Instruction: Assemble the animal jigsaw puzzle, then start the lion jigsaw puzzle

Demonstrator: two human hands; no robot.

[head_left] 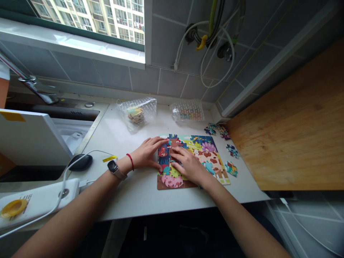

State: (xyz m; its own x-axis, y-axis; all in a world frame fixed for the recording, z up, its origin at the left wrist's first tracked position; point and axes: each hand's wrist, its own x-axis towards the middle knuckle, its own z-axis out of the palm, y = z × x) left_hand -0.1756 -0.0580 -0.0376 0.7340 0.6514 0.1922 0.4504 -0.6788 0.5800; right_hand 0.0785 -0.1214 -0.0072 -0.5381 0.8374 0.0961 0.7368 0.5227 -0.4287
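Note:
A colourful jigsaw puzzle with cartoon animals lies flat on the white counter, its pieces joined. At its left edge rests my left hand, thumb and fingers spread and touching the border. My right hand lies over the puzzle's middle with its fingers stretched out on the surface, covering part of the picture. Loose puzzle pieces sit off the right side: one piece near the lower right, another above it, and a small pile farther back.
Behind the puzzle are a clear bag of pieces and a second clear bag. On the left are a black mouse, a white power strip with cables, and a sink with a tap. A wooden panel borders the right.

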